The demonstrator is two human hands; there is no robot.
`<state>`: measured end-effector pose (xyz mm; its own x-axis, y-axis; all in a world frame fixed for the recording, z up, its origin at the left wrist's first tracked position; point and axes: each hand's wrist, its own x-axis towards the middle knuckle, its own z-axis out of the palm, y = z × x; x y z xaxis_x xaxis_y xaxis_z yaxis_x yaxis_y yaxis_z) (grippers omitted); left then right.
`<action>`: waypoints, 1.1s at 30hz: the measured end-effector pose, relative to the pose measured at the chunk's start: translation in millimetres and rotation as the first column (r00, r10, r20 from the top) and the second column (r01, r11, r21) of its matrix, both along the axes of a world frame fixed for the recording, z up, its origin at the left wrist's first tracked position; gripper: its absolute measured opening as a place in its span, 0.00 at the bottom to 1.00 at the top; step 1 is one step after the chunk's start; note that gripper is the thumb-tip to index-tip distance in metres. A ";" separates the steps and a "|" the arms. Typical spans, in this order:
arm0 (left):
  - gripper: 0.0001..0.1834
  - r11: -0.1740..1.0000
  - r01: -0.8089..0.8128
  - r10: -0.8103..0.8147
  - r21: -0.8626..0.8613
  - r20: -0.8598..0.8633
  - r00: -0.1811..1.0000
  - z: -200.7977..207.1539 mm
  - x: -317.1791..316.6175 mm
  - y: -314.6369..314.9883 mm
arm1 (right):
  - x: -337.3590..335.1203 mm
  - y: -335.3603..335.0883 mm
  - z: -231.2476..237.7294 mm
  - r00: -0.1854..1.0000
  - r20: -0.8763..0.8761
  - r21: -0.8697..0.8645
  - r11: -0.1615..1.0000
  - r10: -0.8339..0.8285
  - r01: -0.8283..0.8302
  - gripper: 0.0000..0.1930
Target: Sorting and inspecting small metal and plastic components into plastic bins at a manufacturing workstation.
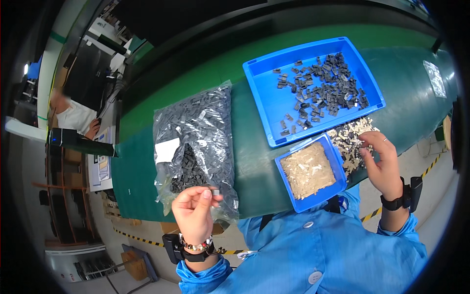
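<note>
My left hand (195, 208) is closed in a pinch on a small grey plastic piece (215, 192), in front of the near end of a clear plastic bag (198, 110) full of small dark pieces. My right hand (382, 159) reaches over a loose pile of small cream and dark bits (353, 142). Its thumb and forefinger are apart at the pile's right side, with nothing visible between them. Left of that pile stands a small blue bin (296, 202) filled with cream-coloured bits. Behind it lies a large blue tray (264, 105) with many dark grey pieces scattered in it.
A green mat (262, 181) covers the workbench. A clear packet (434, 78) lies at its far right. At the left, another person (76, 116) sits by a desk with papers (101, 152). A dark bracket (81, 142) juts toward the bench's left edge.
</note>
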<state>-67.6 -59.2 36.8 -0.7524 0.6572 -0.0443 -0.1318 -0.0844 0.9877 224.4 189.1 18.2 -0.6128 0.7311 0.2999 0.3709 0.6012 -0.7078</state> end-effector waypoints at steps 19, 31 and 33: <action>0.10 0.902 0.389 -0.430 -0.186 -0.457 0.779 -12.0 67.4 53.4 | 19.3 -15.5 12.8 0.978 0.127 -0.474 0.876 0.163 -0.085 0.10; 0.11 0.911 0.367 -0.369 -0.187 -0.768 0.524 -31.6 83.2 74.8 | 16.1 -26.9 7.5 0.965 0.183 -0.423 0.901 0.187 -0.094 0.05; 0.11 0.911 0.367 -0.364 -0.186 -0.782 0.507 -32.9 84.2 75.3 | 13.3 -30.3 9.8 0.964 0.194 -0.317 0.941 0.183 -0.115 0.04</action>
<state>16.6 16.1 4.0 -0.1744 0.8812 0.4394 0.6724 -0.2195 0.7069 237.7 158.9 28.0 -0.7470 0.6609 -0.0725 0.4589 0.4336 -0.7755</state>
